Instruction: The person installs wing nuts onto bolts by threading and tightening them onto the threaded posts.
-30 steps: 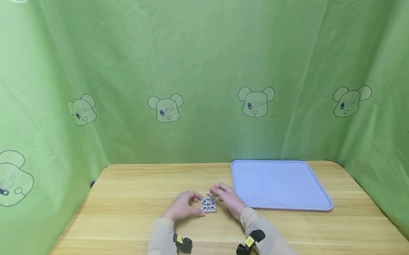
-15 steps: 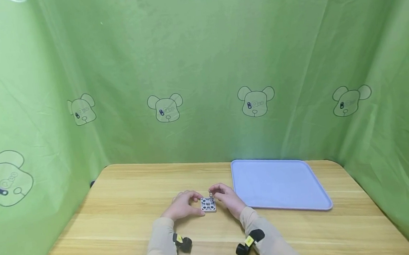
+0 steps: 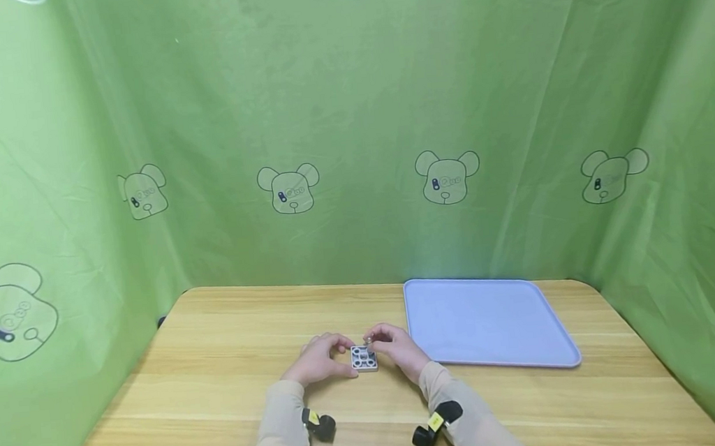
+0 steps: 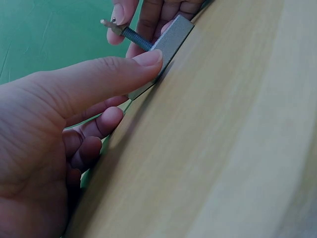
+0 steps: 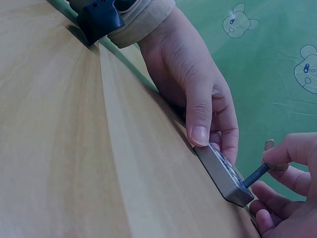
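A small square metal block (image 3: pixel 365 366) with round holes in its top face lies flat on the wooden table. My left hand (image 3: pixel 320 361) holds it from the left, thumb on the near side and fingers at the far side. Out of the block's far right hole stands a wing screw (image 5: pixel 256 176), its threaded shank showing between block and head. My right hand (image 3: pixel 399 348) pinches the screw's winged head, and the fingertips cover part of it. In the left wrist view the thumb (image 4: pixel 148 58) presses against the block's side.
A lavender tray (image 3: pixel 491 324) lies on the table (image 3: pixel 245 316) to the right, close behind my right hand. Green curtains (image 3: pixel 349 111) with bear-head prints stand around the table's back and sides. Each sleeve carries a black wrist camera (image 3: pixel 324 428).
The winged head has turned, and my right fingers have shifted round it and slightly lower, covering more of the screw. My left hand and the block have stayed in place.
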`<move>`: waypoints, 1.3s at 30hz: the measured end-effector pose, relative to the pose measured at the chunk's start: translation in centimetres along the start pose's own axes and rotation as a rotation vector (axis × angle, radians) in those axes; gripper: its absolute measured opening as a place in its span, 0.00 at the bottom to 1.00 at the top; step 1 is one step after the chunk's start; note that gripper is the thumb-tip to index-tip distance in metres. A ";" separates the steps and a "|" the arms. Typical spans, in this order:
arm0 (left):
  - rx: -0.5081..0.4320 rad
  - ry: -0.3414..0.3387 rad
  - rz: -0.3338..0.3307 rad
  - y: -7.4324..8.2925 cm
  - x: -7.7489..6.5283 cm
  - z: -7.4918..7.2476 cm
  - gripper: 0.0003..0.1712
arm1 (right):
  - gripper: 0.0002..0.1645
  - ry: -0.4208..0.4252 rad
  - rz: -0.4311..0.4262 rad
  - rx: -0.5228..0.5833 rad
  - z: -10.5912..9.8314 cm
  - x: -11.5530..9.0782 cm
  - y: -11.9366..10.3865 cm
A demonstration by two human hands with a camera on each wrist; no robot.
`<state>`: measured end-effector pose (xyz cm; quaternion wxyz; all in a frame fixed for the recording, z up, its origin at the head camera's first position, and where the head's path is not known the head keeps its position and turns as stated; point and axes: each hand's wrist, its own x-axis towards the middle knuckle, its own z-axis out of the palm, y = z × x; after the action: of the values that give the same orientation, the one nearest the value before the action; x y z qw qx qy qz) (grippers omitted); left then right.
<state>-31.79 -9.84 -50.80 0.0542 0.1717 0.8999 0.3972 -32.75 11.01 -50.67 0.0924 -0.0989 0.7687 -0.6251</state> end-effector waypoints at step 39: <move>0.010 0.011 -0.006 -0.3 0.1 0.2 0.30 | 0.17 0.024 0.011 0.038 -0.1 0.1 0.0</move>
<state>-31.95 -9.85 -51.13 0.0497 0.1673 0.9027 0.3933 -32.84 11.07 -50.61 0.0882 -0.0854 0.7584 -0.6401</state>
